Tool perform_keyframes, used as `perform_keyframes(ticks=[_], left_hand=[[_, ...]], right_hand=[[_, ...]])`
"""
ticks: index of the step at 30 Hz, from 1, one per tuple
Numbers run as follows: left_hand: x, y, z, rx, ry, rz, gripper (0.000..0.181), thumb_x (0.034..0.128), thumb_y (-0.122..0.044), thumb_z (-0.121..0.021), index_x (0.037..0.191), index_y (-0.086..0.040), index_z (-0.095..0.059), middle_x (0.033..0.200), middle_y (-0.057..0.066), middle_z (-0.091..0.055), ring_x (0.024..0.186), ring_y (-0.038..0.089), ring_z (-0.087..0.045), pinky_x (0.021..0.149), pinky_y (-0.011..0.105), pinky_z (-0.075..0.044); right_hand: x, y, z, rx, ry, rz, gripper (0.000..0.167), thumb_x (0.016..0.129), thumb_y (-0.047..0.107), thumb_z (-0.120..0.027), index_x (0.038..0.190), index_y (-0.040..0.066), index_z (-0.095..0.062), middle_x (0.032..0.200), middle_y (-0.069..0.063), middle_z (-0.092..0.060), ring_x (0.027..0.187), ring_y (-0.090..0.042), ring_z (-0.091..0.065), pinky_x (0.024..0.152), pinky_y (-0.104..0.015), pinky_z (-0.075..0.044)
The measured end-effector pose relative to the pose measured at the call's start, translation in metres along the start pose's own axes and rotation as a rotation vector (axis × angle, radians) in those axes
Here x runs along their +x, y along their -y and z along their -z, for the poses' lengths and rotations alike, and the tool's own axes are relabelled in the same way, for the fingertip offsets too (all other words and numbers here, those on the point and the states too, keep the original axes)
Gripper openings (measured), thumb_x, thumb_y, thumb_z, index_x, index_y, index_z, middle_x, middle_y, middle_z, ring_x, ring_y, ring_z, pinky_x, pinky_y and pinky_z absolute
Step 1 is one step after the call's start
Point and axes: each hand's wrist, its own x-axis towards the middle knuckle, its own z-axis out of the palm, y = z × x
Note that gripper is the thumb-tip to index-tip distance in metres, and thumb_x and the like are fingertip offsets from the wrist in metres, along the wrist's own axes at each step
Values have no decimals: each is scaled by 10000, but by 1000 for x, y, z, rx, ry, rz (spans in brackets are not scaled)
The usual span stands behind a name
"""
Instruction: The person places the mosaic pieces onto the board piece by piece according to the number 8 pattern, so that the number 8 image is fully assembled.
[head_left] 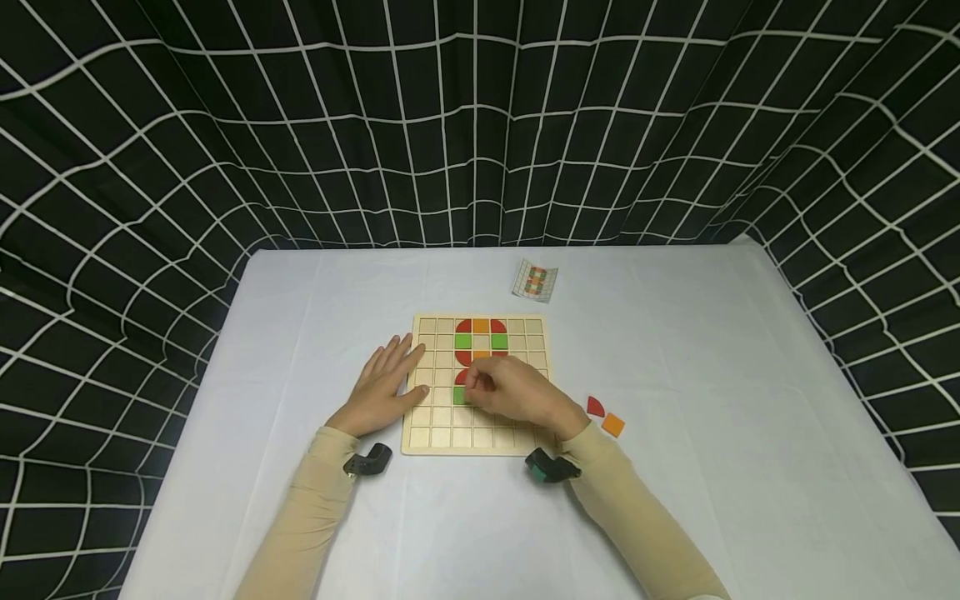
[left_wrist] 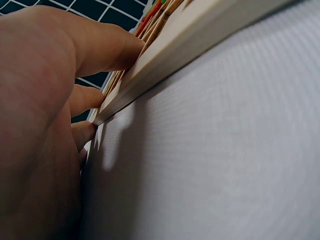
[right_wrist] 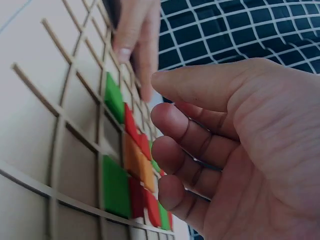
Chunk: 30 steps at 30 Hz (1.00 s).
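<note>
A pale wooden board [head_left: 431,421] with a grid of square cells lies on the table. My left hand [head_left: 381,392] rests at its left edge, fingers stretched out and thumb reaching onto the board. Over the board's middle hovers my right hand [head_left: 517,392], its fingers loosely bent; I see no piece between them in the right wrist view. Red quarter-circle, orange and green square pieces fill several cells, among them a green square [right_wrist: 116,185] and another green square [right_wrist: 114,97] with a bare cell between them. The right hand hides part of the pattern in the head view.
Right of the board, a loose red quarter-circle [head_left: 596,407] and an orange square [head_left: 613,425] lie on the white tablecloth [head_left: 712,350]. A small card [head_left: 522,279] printed with a coloured grid pattern lies behind the board. Black cloth with white grid lines [head_left: 480,125] surrounds the table.
</note>
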Motion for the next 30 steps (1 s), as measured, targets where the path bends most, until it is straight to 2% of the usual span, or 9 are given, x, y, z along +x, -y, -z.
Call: perform_keyframes(ticks=[12, 19, 24, 30], left_hand=[[-1, -2, 0, -6, 0, -2, 739, 1004, -347, -575, 1618, -104, -244, 1727, 106, -67, 1606, 316, 10, 1298, 507, 52], [0, -1, 0, -14, 3, -2, 739, 1004, -351, -576, 1619, -109, -244, 1728, 101, -64, 1607, 311, 14, 1298, 505, 53], [-1, -1, 0, -18, 5, 0, 738, 1005, -347, -576, 1618, -106, -244, 1727, 105, -60, 1606, 313, 14, 1297, 504, 58], [-1, -1, 1, -4, 3, 4, 741, 1008, -345, -574, 1621, -107, -233, 1728, 107, -52, 1606, 314, 19, 1296, 512, 57]], right_hand=[[-17, -1, 35, 38, -40, -42, 120, 936, 165, -692, 857, 163, -601, 761, 46, -573, 718, -125, -529, 604, -229, -434], [-31, -13, 60, 48, -34, -133, 201, 957, 227, -686, 829, 147, -553, 744, 23, -539, 734, -143, -522, 617, -257, -422], [-41, -22, 76, 56, -21, -187, 111, 967, 196, -672, 891, 137, -616, 794, 8, -596, 770, -157, -551, 658, -261, -470], [-52, -29, 89, 37, -66, -216, 40, 975, 162, -631, 970, 127, -649, 850, -20, -621, 800, -175, -560, 700, -281, -490]])
